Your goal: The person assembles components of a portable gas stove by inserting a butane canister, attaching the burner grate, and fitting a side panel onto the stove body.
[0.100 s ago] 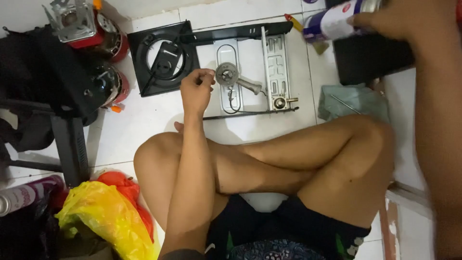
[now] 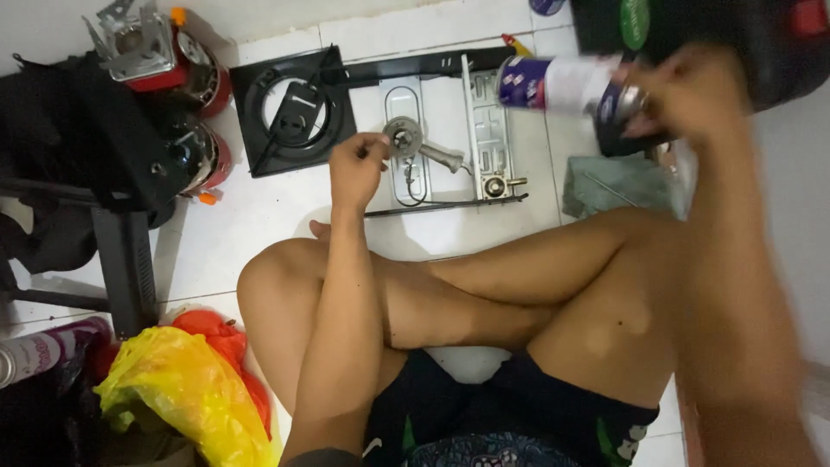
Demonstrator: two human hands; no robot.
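Single head cam, looks steeply down from close above crossed legs (image 2: 484, 294) at tiled floor (image 2: 259, 225), stove frame (image 2: 450, 130) at top.

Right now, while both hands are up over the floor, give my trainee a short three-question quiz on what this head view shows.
1. True or false: the left hand is at the round metal burner head of the opened stove frame.
2. What does the right hand hold? A) a spray can B) a screwdriver C) a rag
3. Fill in: left of the frame, on the white tile floor, lies a square black ____ with a round opening.

Key
1. True: its fingertips meet the burner head's edge.
2. A: the spray can lies sideways in the hand, somewhat blurred.
3. Panel: the black panel, close beside the frame.
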